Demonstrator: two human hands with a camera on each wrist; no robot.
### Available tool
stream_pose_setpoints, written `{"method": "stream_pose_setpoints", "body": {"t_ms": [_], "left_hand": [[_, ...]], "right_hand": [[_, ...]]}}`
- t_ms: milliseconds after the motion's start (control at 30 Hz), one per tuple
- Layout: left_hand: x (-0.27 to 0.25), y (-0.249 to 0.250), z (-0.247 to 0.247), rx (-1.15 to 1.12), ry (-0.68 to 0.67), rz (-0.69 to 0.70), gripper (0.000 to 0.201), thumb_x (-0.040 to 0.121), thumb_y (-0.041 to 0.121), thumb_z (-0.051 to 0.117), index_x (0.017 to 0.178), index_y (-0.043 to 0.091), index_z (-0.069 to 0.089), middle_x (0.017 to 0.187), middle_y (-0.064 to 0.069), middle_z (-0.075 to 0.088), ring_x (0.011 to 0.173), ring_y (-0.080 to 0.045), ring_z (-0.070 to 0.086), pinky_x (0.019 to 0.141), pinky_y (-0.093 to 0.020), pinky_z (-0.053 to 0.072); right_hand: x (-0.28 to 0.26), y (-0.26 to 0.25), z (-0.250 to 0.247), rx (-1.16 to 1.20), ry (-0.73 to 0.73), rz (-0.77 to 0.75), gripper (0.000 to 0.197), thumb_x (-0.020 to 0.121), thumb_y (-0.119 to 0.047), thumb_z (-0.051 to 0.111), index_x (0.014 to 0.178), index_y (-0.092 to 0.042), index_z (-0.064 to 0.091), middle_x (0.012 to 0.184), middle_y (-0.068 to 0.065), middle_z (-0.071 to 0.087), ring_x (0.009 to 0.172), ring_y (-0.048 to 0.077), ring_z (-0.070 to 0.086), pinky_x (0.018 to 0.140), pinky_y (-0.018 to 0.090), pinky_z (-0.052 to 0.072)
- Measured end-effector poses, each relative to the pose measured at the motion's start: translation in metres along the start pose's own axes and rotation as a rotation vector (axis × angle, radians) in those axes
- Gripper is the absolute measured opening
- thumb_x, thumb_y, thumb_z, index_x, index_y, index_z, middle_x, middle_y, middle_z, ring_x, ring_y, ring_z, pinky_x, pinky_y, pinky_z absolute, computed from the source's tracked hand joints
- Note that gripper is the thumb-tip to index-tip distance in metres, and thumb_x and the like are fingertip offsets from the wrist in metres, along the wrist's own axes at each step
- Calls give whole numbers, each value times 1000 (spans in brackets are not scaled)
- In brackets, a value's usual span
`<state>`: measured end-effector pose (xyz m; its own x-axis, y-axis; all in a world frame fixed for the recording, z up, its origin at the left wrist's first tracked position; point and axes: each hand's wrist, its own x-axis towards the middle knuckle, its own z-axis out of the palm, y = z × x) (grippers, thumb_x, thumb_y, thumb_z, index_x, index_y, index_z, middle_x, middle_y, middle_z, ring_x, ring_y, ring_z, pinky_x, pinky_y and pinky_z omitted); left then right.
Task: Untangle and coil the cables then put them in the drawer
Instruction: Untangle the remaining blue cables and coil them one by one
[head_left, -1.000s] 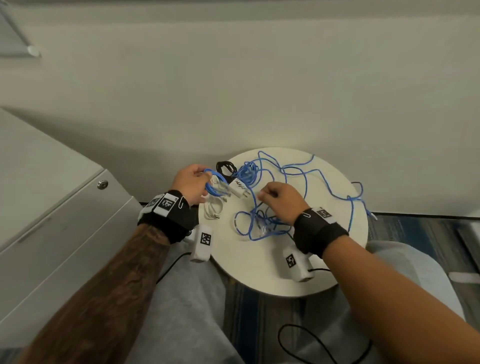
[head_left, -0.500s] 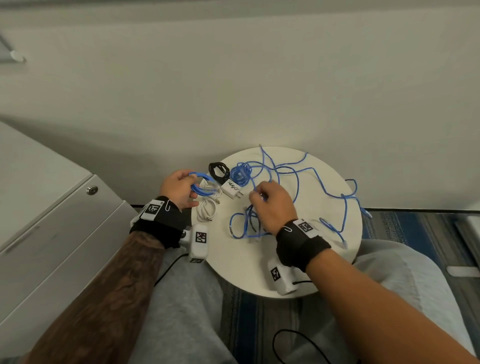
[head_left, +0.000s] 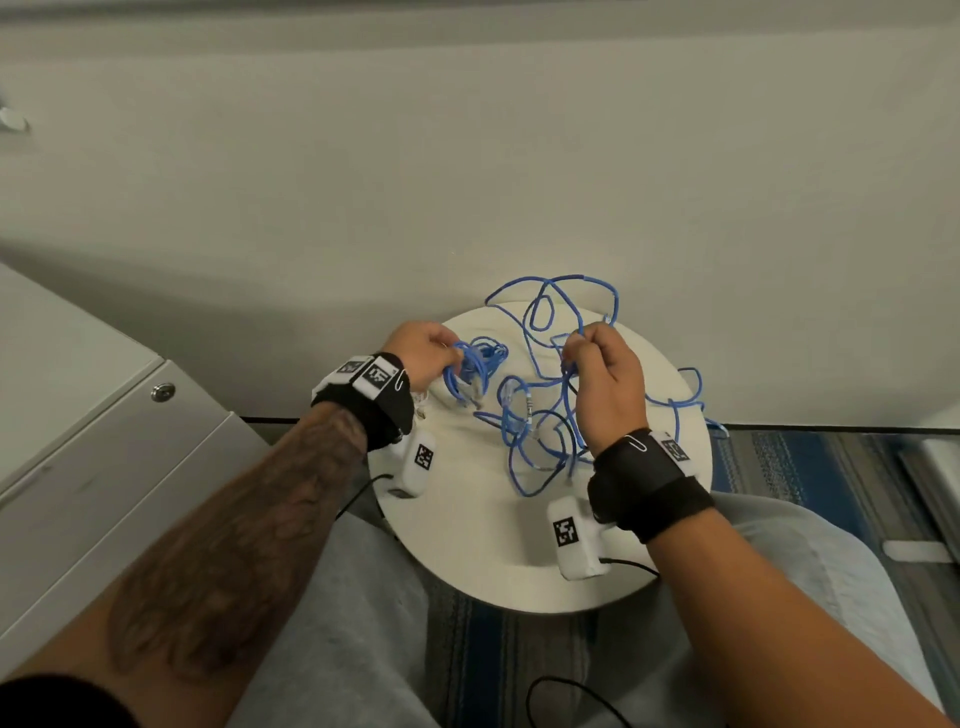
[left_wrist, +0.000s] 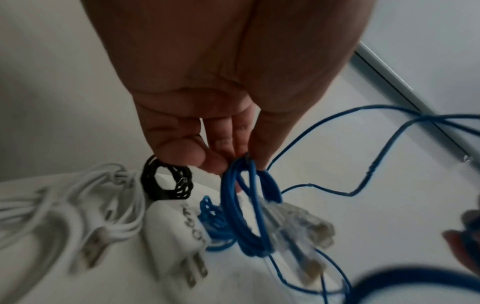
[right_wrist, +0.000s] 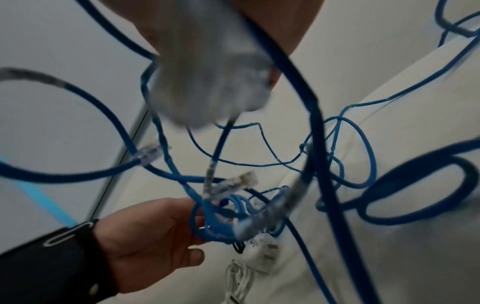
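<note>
On the round white table (head_left: 483, 551) lies a tangle of thin blue network cable (head_left: 519, 441). My left hand (head_left: 451, 358) pinches a small wound coil of blue cable (head_left: 470, 376) (left_wrist: 246, 216) and holds it just above the table's left side. My right hand (head_left: 577, 347) pinches several strands of the loose blue cable and holds them up, so that loops (head_left: 563, 296) arch over the far rim. Clear plugs (right_wrist: 246, 181) dangle in the tangle. In the right wrist view the hand is mostly hidden by a blurred plug and cable.
Under my left hand lie a white charger plug (left_wrist: 176, 232), a coiled white cable (left_wrist: 78, 205) and a small black coil (left_wrist: 166, 185). A grey drawer cabinet (head_left: 104, 467) with a lock (head_left: 162, 392) stands to the left. The wall is right behind the table.
Both hands have risen off the table. My right hand has pulled loose blue strands upward and back. My left hand has lifted the small coil toward the middle.
</note>
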<state>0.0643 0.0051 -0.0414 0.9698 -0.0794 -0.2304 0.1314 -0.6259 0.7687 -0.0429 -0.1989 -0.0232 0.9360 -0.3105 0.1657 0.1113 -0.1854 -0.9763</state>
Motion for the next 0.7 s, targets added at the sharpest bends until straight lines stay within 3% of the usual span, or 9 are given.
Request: {"method": "stream_pose_setpoints", "body": {"t_ms": [67,167,267,367,467,567,633,700], "left_hand": [[20,6,-5,-55,102,-18,8,83,11,66,84,18,68,85,-9,73,81,-29,70,70,-33,58],[52,13,-20,-86,231,-108,16,84,12,64,98,10,71,98,-13,73,93,-29,70,81,-42,59],[83,10,-23,-5,196,-182,28,90,11,56,114,0,65,109,-18,70,93,-29,71,80,-44,60],[107,8,-11,148,150,-169,25,88,9,59,109,-2,66,104,-18,72,91,-30,72,80,-42,60],[125,7,0,459,-4,-120,31,85,30,71,103,4,73,105,-14,72,97,-29,69,88,-37,56],[136,5,4,666,-125,-137,48,83,51,69,106,9,73,112,-9,71,99,-27,64,83,-29,50],[131,13,0,651,-105,-107,46,88,45,64,112,7,70,118,-10,68,107,-29,62,85,-29,47],[110,27,-9,414,-16,-23,35,94,37,59,106,6,71,109,-8,69,100,-27,62,85,-30,47]], "right_hand": [[2,-2,-4,9,7,-1,32,90,-25,48,79,5,47,84,27,49,75,29,43,69,33,38],[2,-4,-8,13,4,6,34,88,-27,48,78,5,49,82,26,50,71,17,43,66,27,38],[3,-4,-10,6,-3,1,35,87,-27,47,77,6,50,79,24,50,69,14,43,62,19,37],[4,-3,-11,-3,-14,0,33,86,-26,48,75,5,49,77,21,50,69,16,44,63,23,38],[8,-2,-11,-14,-36,-7,31,87,-25,48,74,4,49,77,22,50,73,29,46,66,29,40],[12,-5,-12,-11,-61,-14,32,87,-25,48,74,4,49,76,24,50,76,34,45,65,30,39],[15,-6,-10,-4,-76,-6,33,87,-25,48,75,6,48,76,26,48,72,32,43,65,30,38],[16,-7,-8,-4,-86,11,34,88,-27,49,77,5,49,78,25,50,72,32,45,66,40,41]]}}
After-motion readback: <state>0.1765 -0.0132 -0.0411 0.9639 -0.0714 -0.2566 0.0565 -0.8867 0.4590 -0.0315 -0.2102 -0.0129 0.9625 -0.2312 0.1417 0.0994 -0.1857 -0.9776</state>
